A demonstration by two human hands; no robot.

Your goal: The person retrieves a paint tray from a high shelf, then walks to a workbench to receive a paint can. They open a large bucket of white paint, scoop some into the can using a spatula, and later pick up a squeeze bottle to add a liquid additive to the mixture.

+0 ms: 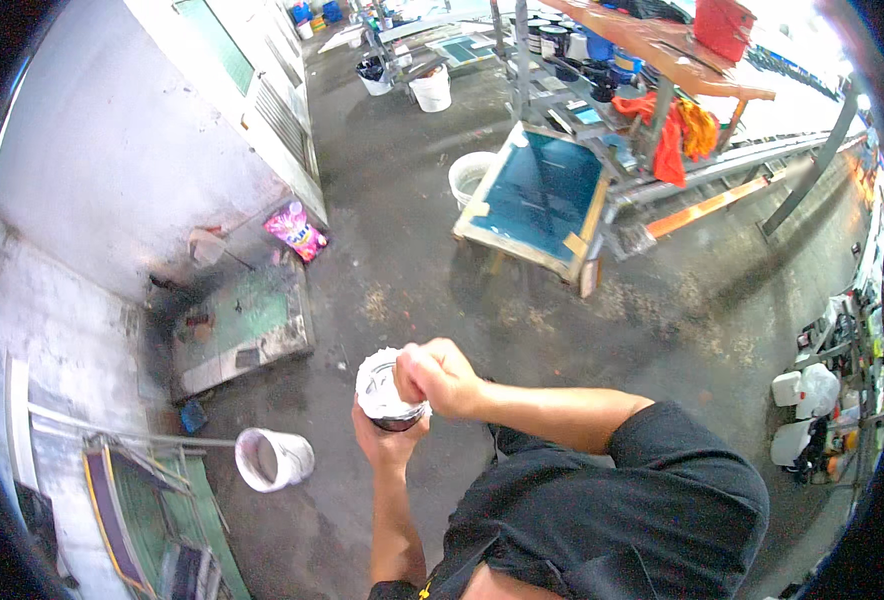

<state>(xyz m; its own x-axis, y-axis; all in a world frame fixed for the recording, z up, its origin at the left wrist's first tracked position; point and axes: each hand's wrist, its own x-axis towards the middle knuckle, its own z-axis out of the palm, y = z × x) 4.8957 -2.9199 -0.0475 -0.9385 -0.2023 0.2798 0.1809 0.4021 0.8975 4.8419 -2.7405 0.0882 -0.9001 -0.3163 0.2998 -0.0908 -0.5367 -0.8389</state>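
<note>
While left grip [390,436] curls round white-topped tub [378,388] | right grip [440,380] fisted over its top, contents unclear

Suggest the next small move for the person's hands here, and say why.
I'd probably steady the tub with the left hand before the right hand moves further: the left hand alone seems to support it, the curled right hand sits over its top, and white material coats its rim. Whether the right hand grips a tool is hidden.

The right hand [444,378] hides part of the container [376,386].
</note>
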